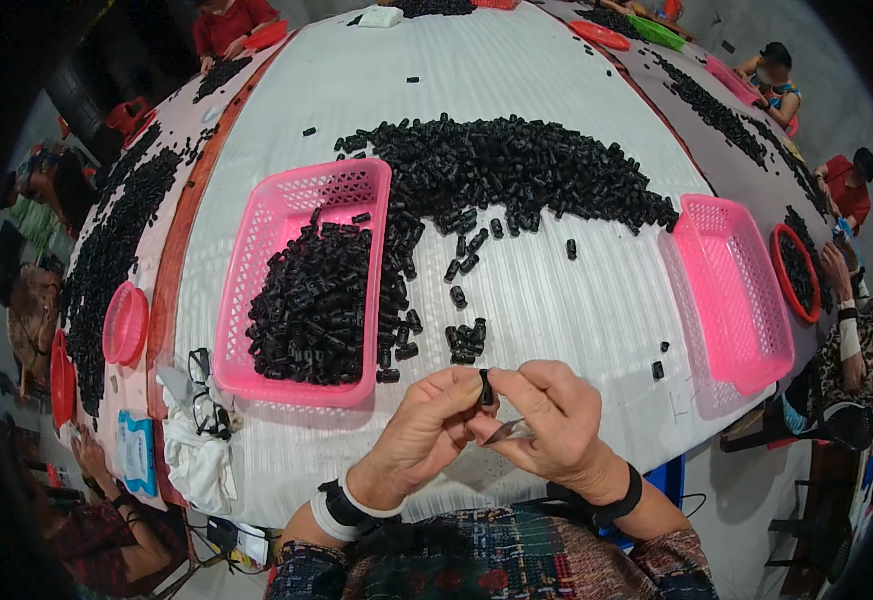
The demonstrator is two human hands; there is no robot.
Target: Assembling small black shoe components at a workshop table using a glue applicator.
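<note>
Near the table's front edge, my left hand (411, 440) pinches a small black cylindrical part (485, 387) between thumb and fingers. My right hand (561, 425) meets it from the other side, its index finger close against the part. A thin, shiny, blade-like piece (504, 432) sticks out from the right hand's fingers; its other end is hidden in the grip. Just beyond my hands lies a small cluster of similar black parts (466, 342). To the left stands a pink basket (296, 392) holding many more of them.
A long heap of black parts (516, 165) curves across the table behind the hands. On the right is another pink basket (741, 300). Eyeglasses (201, 395) and a white cloth (196, 465) lie at left. Other people work around the tables, one person's hand (91, 455) at lower left.
</note>
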